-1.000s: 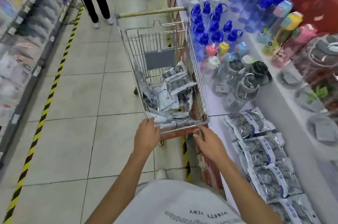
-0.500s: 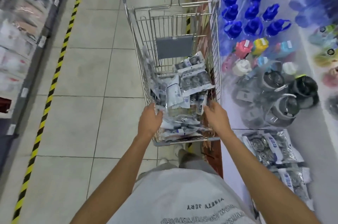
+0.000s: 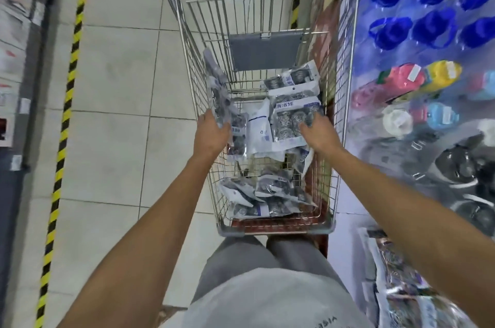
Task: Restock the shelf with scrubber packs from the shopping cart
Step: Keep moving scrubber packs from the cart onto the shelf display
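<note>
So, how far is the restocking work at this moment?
Some packs already lie on the shelf at the lower right. Both hands are inside the shopping cart: the left hand grips a dark pack against the cart's left wall, and the right hand reaches onto a scrubber pack. Many packs are left in the cart, so most remains.

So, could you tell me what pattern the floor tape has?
Yellow and black diagonal stripes, head view.

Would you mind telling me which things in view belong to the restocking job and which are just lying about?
For the job:
- scrubber packs in the cart
- left hand and right hand, both reaching into the cart
- stocked packs on the shelf

Just about:
- blue bottles
- coloured bottles
- striped floor tape
</note>
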`<state>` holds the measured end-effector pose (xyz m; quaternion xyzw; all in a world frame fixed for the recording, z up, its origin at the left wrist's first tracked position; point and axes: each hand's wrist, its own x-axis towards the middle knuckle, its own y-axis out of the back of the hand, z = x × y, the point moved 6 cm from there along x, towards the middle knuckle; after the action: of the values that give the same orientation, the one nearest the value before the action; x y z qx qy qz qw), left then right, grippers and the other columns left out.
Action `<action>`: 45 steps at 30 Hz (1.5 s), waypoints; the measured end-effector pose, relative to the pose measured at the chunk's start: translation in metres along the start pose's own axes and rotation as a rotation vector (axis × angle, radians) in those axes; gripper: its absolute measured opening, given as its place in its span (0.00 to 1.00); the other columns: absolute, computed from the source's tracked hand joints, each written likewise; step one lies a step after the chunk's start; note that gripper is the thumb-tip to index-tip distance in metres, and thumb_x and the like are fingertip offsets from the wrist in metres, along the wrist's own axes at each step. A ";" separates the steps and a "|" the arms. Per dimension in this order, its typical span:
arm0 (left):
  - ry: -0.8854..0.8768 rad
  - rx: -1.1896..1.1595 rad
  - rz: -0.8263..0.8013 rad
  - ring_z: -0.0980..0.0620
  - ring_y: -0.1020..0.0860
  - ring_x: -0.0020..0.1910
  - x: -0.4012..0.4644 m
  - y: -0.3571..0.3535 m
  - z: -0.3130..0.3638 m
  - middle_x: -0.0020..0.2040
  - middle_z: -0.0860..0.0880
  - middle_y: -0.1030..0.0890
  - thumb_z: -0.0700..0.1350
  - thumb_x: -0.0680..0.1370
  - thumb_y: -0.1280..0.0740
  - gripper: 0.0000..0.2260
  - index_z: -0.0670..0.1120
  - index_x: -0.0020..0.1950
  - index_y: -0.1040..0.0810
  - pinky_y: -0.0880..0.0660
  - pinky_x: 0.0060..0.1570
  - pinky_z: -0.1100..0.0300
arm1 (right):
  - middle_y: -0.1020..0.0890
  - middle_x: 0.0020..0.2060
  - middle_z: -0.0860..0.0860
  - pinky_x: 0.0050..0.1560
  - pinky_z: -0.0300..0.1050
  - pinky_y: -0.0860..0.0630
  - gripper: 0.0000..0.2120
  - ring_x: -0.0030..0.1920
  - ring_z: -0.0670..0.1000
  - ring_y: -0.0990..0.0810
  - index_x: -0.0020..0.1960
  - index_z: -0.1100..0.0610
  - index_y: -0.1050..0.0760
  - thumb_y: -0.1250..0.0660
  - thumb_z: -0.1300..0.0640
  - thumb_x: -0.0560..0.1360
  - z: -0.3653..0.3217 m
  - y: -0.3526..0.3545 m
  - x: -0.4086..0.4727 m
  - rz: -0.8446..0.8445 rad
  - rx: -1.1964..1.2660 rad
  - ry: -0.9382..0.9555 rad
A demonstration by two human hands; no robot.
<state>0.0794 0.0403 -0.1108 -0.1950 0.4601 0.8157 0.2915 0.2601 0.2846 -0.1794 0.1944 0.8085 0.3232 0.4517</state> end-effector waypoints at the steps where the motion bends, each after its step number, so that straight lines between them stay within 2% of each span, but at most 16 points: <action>1: 0.012 0.000 -0.005 0.40 0.31 0.74 0.015 -0.003 -0.002 0.75 0.38 0.31 0.48 0.83 0.34 0.28 0.39 0.79 0.37 0.32 0.70 0.51 | 0.20 0.56 0.59 0.56 0.54 0.21 0.23 0.52 0.60 0.19 0.66 0.60 0.28 0.38 0.43 0.81 0.002 -0.003 0.012 -0.013 -0.004 -0.016; 5: 0.072 -0.041 -0.038 0.40 0.21 0.61 0.061 -0.018 -0.011 0.65 0.39 0.23 0.49 0.80 0.34 0.27 0.41 0.76 0.34 0.23 0.63 0.48 | 0.23 0.64 0.60 0.62 0.56 0.22 0.29 0.60 0.62 0.21 0.74 0.60 0.35 0.36 0.44 0.80 0.016 -0.020 0.044 -0.059 0.051 -0.134; 10: 0.175 -0.055 -0.040 0.38 0.20 0.59 0.114 -0.046 -0.036 0.65 0.39 0.23 0.56 0.78 0.32 0.33 0.46 0.77 0.41 0.19 0.58 0.42 | 0.24 0.65 0.62 0.47 0.46 0.28 0.33 0.57 0.61 0.21 0.78 0.63 0.42 0.33 0.47 0.81 0.031 -0.037 0.058 -0.036 0.110 -0.340; 14: 0.252 -0.087 -0.022 0.44 0.21 0.55 0.119 -0.042 -0.019 0.61 0.45 0.23 0.49 0.80 0.30 0.30 0.43 0.76 0.41 0.22 0.57 0.51 | 0.24 0.68 0.62 0.56 0.52 0.23 0.40 0.63 0.64 0.22 0.81 0.60 0.48 0.31 0.45 0.79 0.034 -0.053 0.068 -0.042 0.135 -0.385; 17: 0.264 -0.051 -0.034 0.48 0.26 0.49 0.128 -0.051 -0.018 0.53 0.47 0.27 0.46 0.82 0.31 0.29 0.41 0.78 0.42 0.26 0.53 0.53 | 0.26 0.70 0.63 0.63 0.56 0.24 0.43 0.66 0.65 0.23 0.80 0.60 0.47 0.29 0.41 0.77 0.037 -0.062 0.076 -0.058 0.183 -0.468; 21: 0.269 -0.052 -0.017 0.51 0.25 0.42 0.142 -0.060 -0.026 0.53 0.48 0.26 0.44 0.82 0.31 0.27 0.42 0.77 0.40 0.25 0.48 0.58 | 0.26 0.68 0.62 0.58 0.55 0.20 0.41 0.61 0.64 0.20 0.76 0.59 0.40 0.28 0.38 0.74 0.043 -0.069 0.090 -0.028 0.212 -0.502; 24: 0.277 -0.047 0.030 0.52 0.24 0.38 0.147 -0.061 -0.033 0.45 0.51 0.26 0.45 0.83 0.33 0.23 0.44 0.74 0.38 0.24 0.39 0.59 | 0.23 0.64 0.58 0.49 0.48 0.23 0.34 0.57 0.60 0.19 0.74 0.59 0.36 0.27 0.44 0.77 0.040 -0.071 0.094 -0.017 0.246 -0.492; 26: 0.269 -0.047 0.050 0.54 0.25 0.36 0.144 -0.059 -0.034 0.42 0.52 0.28 0.44 0.83 0.34 0.20 0.45 0.73 0.37 0.27 0.31 0.61 | 0.23 0.64 0.57 0.54 0.49 0.22 0.32 0.60 0.59 0.20 0.74 0.59 0.34 0.25 0.48 0.76 0.038 -0.073 0.096 -0.003 0.324 -0.491; 28: 0.263 -0.079 0.051 0.52 0.23 0.40 0.142 -0.058 -0.034 0.45 0.51 0.26 0.41 0.83 0.34 0.22 0.45 0.74 0.38 0.24 0.37 0.60 | 0.23 0.65 0.56 0.63 0.50 0.26 0.33 0.65 0.58 0.23 0.74 0.60 0.33 0.24 0.50 0.75 0.034 -0.074 0.093 -0.003 0.424 -0.500; 30: 0.261 -0.133 0.046 0.48 0.22 0.48 0.134 -0.055 -0.029 0.54 0.47 0.24 0.39 0.81 0.32 0.25 0.45 0.76 0.37 0.22 0.44 0.57 | 0.21 0.58 0.51 0.66 0.49 0.28 0.30 0.64 0.54 0.23 0.70 0.60 0.28 0.22 0.52 0.73 0.031 -0.078 0.088 -0.054 0.578 -0.501; 32: 0.283 -0.207 0.057 0.49 0.20 0.49 0.122 -0.052 -0.030 0.60 0.45 0.22 0.37 0.80 0.30 0.25 0.45 0.74 0.34 0.19 0.45 0.56 | 0.21 0.52 0.46 0.66 0.50 0.28 0.24 0.62 0.53 0.23 0.66 0.57 0.25 0.22 0.56 0.73 0.031 -0.080 0.078 -0.115 0.730 -0.474; 34: 0.315 -0.286 0.045 0.51 0.19 0.46 0.105 -0.050 -0.036 0.58 0.46 0.20 0.36 0.78 0.28 0.21 0.46 0.68 0.32 0.17 0.45 0.55 | 0.23 0.58 0.47 0.69 0.54 0.31 0.32 0.64 0.53 0.26 0.74 0.55 0.31 0.23 0.54 0.74 0.025 -0.071 0.060 -0.155 0.849 -0.431; 37: 0.324 -0.376 -0.022 0.48 0.18 0.53 0.074 -0.046 -0.041 0.61 0.46 0.18 0.37 0.76 0.25 0.23 0.45 0.67 0.30 0.19 0.52 0.53 | 0.29 0.75 0.50 0.74 0.64 0.37 0.43 0.73 0.58 0.31 0.79 0.48 0.37 0.21 0.48 0.69 0.028 -0.058 0.031 -0.177 0.960 -0.393; 41: 0.291 -0.486 -0.104 0.58 0.21 0.47 0.025 -0.034 -0.045 0.58 0.51 0.19 0.35 0.77 0.27 0.23 0.45 0.68 0.31 0.23 0.43 0.68 | 0.30 0.76 0.48 0.75 0.64 0.40 0.49 0.76 0.57 0.35 0.79 0.44 0.37 0.18 0.43 0.63 0.033 -0.034 -0.015 -0.205 1.033 -0.315; 44: 0.243 -0.528 -0.148 0.51 0.17 0.54 -0.012 -0.020 -0.049 0.61 0.48 0.17 0.36 0.75 0.24 0.29 0.46 0.74 0.29 0.20 0.58 0.51 | 0.31 0.77 0.49 0.74 0.63 0.40 0.53 0.76 0.57 0.35 0.80 0.44 0.40 0.17 0.43 0.62 0.032 -0.010 -0.055 -0.192 1.111 -0.280; 45: 0.216 -0.534 -0.154 0.50 0.17 0.56 -0.024 -0.014 -0.051 0.61 0.48 0.16 0.37 0.75 0.24 0.29 0.48 0.73 0.29 0.22 0.62 0.46 | 0.29 0.75 0.51 0.72 0.62 0.35 0.52 0.75 0.58 0.33 0.79 0.44 0.38 0.16 0.44 0.61 0.030 -0.005 -0.067 -0.190 1.166 -0.268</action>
<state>0.1089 -0.0052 -0.1315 -0.3847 0.2414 0.8578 0.2405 0.3209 0.2511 -0.1536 0.3757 0.8024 -0.2422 0.3955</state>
